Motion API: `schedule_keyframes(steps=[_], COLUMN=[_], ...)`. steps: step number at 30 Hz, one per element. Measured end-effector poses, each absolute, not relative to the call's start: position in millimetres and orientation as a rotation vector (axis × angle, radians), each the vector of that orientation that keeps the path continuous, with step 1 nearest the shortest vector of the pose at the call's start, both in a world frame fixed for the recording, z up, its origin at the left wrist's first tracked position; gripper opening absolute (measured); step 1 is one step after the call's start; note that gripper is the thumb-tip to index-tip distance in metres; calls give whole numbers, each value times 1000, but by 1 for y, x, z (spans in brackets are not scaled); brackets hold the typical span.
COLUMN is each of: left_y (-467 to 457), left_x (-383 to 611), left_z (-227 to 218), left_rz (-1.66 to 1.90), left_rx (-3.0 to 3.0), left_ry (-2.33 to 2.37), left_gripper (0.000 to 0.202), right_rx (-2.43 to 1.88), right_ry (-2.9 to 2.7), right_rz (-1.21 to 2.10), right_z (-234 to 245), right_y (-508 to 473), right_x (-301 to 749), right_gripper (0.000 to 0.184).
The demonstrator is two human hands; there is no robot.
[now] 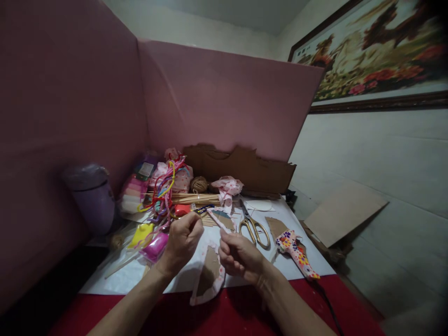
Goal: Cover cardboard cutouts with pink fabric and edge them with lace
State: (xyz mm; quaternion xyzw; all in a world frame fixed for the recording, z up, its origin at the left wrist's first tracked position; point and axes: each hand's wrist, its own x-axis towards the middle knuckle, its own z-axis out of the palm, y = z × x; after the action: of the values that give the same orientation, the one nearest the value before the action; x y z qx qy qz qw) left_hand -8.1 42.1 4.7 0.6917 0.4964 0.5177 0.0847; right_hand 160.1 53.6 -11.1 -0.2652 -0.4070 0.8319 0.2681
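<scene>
My left hand [184, 240] and my right hand [240, 255] are both closed in a pinch over the white sheet [301, 224] on the table. Between them they hold a curved cardboard piece wrapped in pink dotted cloth [210, 273], which hangs down from my fingers towards the red tablecloth [238, 312]. A thin strip of that cloth runs up between my two thumbs. Gold-handled scissors [254, 226] lie just beyond my right hand.
A flower-patterned glue gun [296, 252] lies at the right with its cord trailing off. Bamboo sticks [194, 198], a twine ball [199, 184], pipe cleaners [164, 189], foam packs [133, 191] and a purple bin [91, 196] crowd the back left. Pink boards [224, 98] wall the table.
</scene>
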Motion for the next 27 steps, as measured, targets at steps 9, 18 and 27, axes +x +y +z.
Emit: schedule_keyframes(steps=[9, 18, 27], left_y=[37, 48, 42], left_x=[11, -6, 5], left_z=[3, 6, 1], left_rz=[1245, 1293, 1113], left_rx=[1512, 1165, 1001], left_ry=[1077, 1016, 766], left_gripper=[35, 23, 21], right_rx=[-257, -697, -886], right_ry=[-1015, -1052, -1179], right_rz=[2474, 2172, 1956], right_z=[-11, -12, -17], right_y=[58, 56, 57], right_x=[167, 158, 155], right_gripper=[45, 44, 48])
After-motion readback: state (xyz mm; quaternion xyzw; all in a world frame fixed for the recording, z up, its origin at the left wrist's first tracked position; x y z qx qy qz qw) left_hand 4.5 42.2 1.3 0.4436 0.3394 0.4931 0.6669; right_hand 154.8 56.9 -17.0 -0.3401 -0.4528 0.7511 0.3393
